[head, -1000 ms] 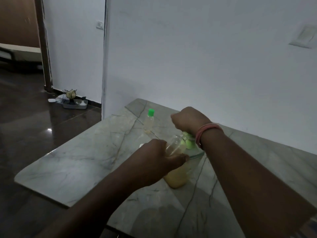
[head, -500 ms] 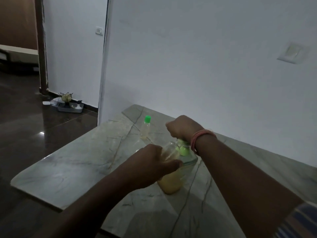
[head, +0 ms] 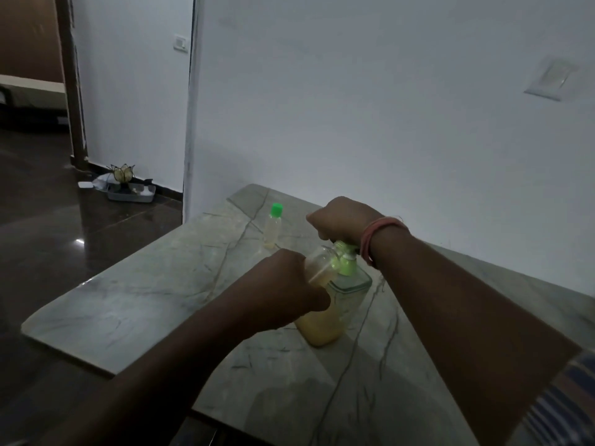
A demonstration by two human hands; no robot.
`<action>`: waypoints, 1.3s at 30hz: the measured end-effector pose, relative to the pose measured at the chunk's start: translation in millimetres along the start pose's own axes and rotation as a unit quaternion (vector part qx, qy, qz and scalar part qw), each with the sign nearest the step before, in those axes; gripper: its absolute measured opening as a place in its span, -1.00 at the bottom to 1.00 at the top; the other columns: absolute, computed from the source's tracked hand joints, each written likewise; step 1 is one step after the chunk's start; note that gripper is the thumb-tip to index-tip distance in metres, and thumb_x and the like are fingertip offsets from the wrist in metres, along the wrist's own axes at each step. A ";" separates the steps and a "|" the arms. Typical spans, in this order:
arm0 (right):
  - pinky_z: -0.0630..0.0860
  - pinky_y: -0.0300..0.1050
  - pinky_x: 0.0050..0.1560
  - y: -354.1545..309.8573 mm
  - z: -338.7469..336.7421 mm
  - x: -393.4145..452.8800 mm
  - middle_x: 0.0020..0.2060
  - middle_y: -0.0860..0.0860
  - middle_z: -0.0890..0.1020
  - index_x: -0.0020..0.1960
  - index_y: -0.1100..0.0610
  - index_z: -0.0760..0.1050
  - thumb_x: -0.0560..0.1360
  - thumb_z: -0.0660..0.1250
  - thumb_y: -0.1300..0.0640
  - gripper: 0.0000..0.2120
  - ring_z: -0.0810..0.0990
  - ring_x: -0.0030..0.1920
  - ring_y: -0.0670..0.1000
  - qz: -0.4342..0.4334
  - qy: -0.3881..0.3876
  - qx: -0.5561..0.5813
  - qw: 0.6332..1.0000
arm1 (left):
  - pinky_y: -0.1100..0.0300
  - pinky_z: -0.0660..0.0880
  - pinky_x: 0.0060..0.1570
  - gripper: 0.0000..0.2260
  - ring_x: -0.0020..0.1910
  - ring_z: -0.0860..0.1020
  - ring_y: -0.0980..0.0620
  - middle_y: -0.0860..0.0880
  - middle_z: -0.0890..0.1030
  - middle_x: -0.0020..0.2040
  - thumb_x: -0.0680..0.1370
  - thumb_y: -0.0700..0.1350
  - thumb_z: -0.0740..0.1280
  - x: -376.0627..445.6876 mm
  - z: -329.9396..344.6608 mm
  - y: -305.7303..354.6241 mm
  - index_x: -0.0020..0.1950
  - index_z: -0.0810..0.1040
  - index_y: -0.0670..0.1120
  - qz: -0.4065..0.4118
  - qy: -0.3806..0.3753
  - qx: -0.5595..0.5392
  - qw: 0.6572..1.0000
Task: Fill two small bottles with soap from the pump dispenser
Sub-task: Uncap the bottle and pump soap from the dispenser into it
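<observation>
A clear pump dispenser [head: 325,329] with yellow soap in its lower part stands on the marble table [head: 135,304]. Its green pump head [head: 346,262] sits under my right hand [head: 341,220], which is curled into a fist on top of it. My left hand [head: 286,294] grips a small clear bottle [head: 317,262], tilted with its mouth at the green spout; a little yellow soap shows inside. A second small bottle [head: 273,230] with a green cap stands upright farther back on the table, apart from both hands.
A white wall runs close behind the table. The table's left edge drops to a dark glossy floor. A small tray with a lotus-shaped ornament [head: 124,185] lies on the floor by the doorway at the far left.
The view has shifted slightly. Both hands stay at the dispenser, my right fist on the pump head and my left hand holding the small bottle at the spout.
</observation>
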State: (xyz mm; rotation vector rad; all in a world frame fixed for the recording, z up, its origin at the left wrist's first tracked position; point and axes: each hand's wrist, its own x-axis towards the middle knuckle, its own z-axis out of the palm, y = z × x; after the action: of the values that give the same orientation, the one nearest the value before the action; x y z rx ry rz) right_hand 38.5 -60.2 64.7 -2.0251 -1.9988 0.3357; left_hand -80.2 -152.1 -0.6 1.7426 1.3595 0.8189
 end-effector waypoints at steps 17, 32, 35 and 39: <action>0.26 -0.19 -0.41 4.5 5.9 0.3 -0.35 0.04 0.49 -0.33 0.13 0.38 0.44 0.19 0.11 -0.82 0.43 -0.37 0.01 0.010 0.055 0.016 0.998 | 0.28 0.36 -0.55 -0.86 -0.59 0.41 0.14 -0.05 0.56 -0.36 0.44 -0.14 0.47 4.6 2.0 -1.8 -0.08 0.56 -0.12 -0.021 -0.015 0.003 1.000; 0.33 -0.20 -0.38 1.5 -3.4 -5.6 -0.26 0.10 0.59 -0.21 0.18 0.52 0.43 0.21 0.15 -0.85 0.46 -0.38 0.06 0.032 0.004 0.061 0.998 | 0.31 0.33 -0.56 -0.88 -0.59 0.42 0.16 -0.02 0.56 -0.38 0.42 -0.13 0.47 0.9 -0.5 -0.2 -0.14 0.57 -0.12 0.003 -0.007 0.001 1.000; 0.35 -0.17 -0.34 7.7 4.6 -1.3 -0.22 0.10 0.65 -0.24 0.18 0.54 0.38 0.21 0.10 -0.80 0.53 -0.31 0.08 0.037 0.051 0.087 0.994 | 0.32 0.34 -0.57 -0.87 -0.60 0.42 0.16 -0.03 0.56 -0.37 0.42 -0.13 0.47 3.9 -0.1 -3.8 -0.12 0.58 -0.14 0.007 -0.009 0.002 1.000; 0.29 -0.17 -0.37 7.5 7.3 -1.6 -0.22 0.10 0.62 -0.26 0.16 0.51 0.35 0.19 0.10 -0.84 0.49 -0.32 0.07 0.050 0.045 0.068 0.995 | 0.30 0.38 -0.54 -0.85 -0.55 0.45 0.12 -0.06 0.58 -0.34 0.44 -0.13 0.47 6.4 0.5 -5.6 -0.08 0.58 -0.16 0.009 -0.014 0.004 1.000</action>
State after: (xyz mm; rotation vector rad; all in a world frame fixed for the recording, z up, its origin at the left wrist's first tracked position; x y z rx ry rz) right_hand 42.9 -61.6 55.2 -2.0211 -1.7761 0.3826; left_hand -81.0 -145.1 -5.5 1.7690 1.3321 0.7966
